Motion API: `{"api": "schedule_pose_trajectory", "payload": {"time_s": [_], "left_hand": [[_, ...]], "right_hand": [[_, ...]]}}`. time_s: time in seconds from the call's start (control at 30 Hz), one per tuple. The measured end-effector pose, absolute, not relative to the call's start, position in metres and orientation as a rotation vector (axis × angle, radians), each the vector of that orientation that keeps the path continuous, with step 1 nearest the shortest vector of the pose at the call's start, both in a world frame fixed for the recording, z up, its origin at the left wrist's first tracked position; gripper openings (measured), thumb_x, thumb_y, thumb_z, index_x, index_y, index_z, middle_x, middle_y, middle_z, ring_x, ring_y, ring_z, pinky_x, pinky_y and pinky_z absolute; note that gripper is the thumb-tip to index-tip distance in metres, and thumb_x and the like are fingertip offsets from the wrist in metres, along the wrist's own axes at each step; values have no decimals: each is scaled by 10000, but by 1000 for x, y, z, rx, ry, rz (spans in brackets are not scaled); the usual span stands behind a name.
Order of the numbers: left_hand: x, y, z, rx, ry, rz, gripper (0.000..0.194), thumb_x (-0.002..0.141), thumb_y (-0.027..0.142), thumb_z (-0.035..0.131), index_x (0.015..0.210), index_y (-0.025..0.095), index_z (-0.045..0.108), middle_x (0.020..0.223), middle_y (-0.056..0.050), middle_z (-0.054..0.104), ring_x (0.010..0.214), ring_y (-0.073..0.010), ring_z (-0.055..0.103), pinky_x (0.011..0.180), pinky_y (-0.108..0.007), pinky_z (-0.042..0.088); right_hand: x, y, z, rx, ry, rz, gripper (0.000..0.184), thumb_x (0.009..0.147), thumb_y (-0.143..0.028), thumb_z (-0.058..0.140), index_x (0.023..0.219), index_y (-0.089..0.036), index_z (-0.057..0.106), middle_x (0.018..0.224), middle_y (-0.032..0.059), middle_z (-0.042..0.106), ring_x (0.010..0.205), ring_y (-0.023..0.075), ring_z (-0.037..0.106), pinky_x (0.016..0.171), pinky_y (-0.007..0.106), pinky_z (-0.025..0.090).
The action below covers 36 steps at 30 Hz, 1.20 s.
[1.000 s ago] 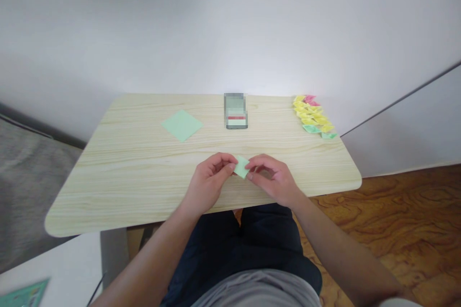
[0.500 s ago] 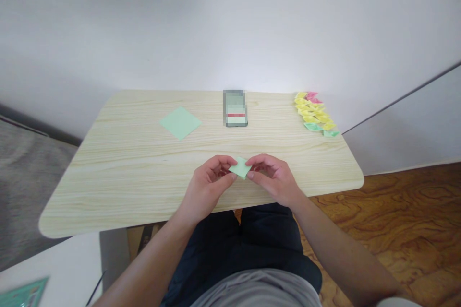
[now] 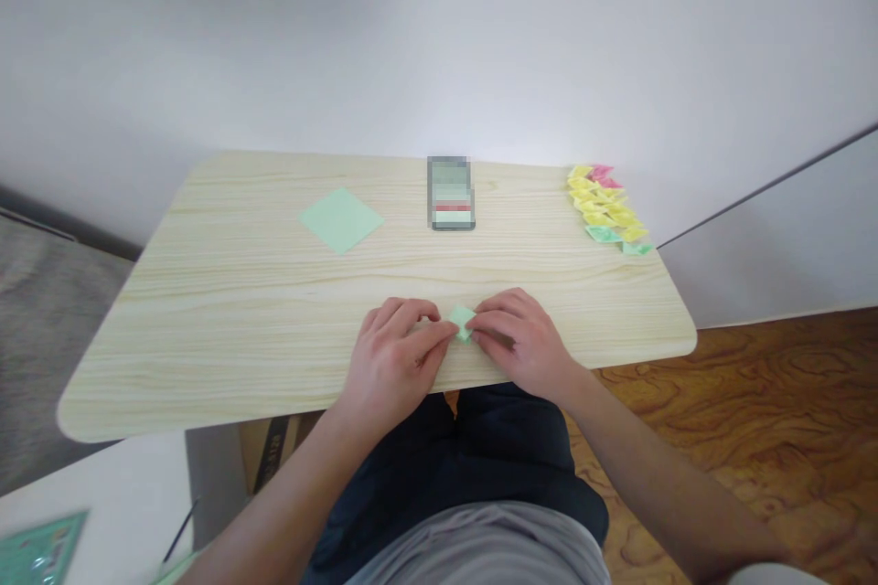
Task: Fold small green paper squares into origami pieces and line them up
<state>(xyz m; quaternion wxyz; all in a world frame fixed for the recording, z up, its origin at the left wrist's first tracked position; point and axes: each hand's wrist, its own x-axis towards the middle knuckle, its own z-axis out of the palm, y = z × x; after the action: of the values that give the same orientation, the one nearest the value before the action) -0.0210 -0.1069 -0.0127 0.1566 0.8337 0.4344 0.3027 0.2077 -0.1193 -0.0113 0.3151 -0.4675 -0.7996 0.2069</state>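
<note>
A small folded piece of green paper lies between my two hands near the table's front edge. My left hand pinches its left corner between thumb and forefinger. From the other side, my right hand grips the right edge with its fingertips. The fingers cover part of the folds. Farther back on the left lies a flat green square sheet, turned like a diamond.
A phone with a blurred screen lies at the table's back middle. Several folded paper pieces, pink, yellow and green, are lined up at the back right. A white wall rises behind the table.
My left hand has turned over the paper, its thumb and forefinger now pressed together at the left corner. The right fingers have closed in on the paper. The view has shifted slightly.
</note>
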Motion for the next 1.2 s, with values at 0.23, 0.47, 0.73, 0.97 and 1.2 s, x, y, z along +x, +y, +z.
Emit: {"api": "schedule_pose_trajectory", "payload": {"time_s": [0.23, 0.47, 0.73, 0.97, 1.2], "left_hand": [[-21, -105, -17, 2431, 1218, 753, 163, 971, 248, 596, 1022, 265, 750, 1099, -34, 733, 1048, -232, 591, 941, -414, 443], [-17, -107, -12, 2345, 1312, 737, 149, 973, 256, 571, 987, 243, 719, 1076, -59, 724, 1037, -246, 591, 929, -421, 408], [-10, -106, -6, 2361, 1458, 603, 163, 990, 294, 538, 968, 239, 690, 1029, -66, 685, 1019, -268, 560, 892, -439, 379], [-12, -104, -8, 2335, 1452, 618, 157, 987, 287, 544, 974, 248, 696, 1036, -59, 687, 1019, -265, 553, 889, -438, 379], [-12, -104, -7, 2351, 1445, 614, 153, 987, 284, 542, 971, 246, 690, 1034, -63, 686, 1014, -267, 554, 882, -442, 382]], "right_hand": [[210, -122, -13, -1326, -2245, 422, 193, 975, -289, 619, 1131, -256, 729, 1161, 68, 690, 1096, 258, 568, 970, 462, 448], [206, -117, -8, -1360, -2184, 511, 164, 1006, -299, 577, 1065, -252, 722, 1111, 70, 706, 1056, 257, 576, 946, 453, 440], [199, -115, -6, -1482, -2165, 478, 125, 973, -303, 622, 1033, -217, 690, 1081, 86, 642, 1034, 249, 570, 910, 421, 429], [200, -111, -6, -1452, -2228, 487, 133, 955, -284, 659, 1061, -257, 734, 1025, 57, 642, 986, 232, 569, 872, 393, 415], [196, -103, 1, -1518, -2272, 502, 111, 968, -321, 650, 987, -236, 720, 963, 47, 665, 965, 228, 591, 818, 373, 398]]}}
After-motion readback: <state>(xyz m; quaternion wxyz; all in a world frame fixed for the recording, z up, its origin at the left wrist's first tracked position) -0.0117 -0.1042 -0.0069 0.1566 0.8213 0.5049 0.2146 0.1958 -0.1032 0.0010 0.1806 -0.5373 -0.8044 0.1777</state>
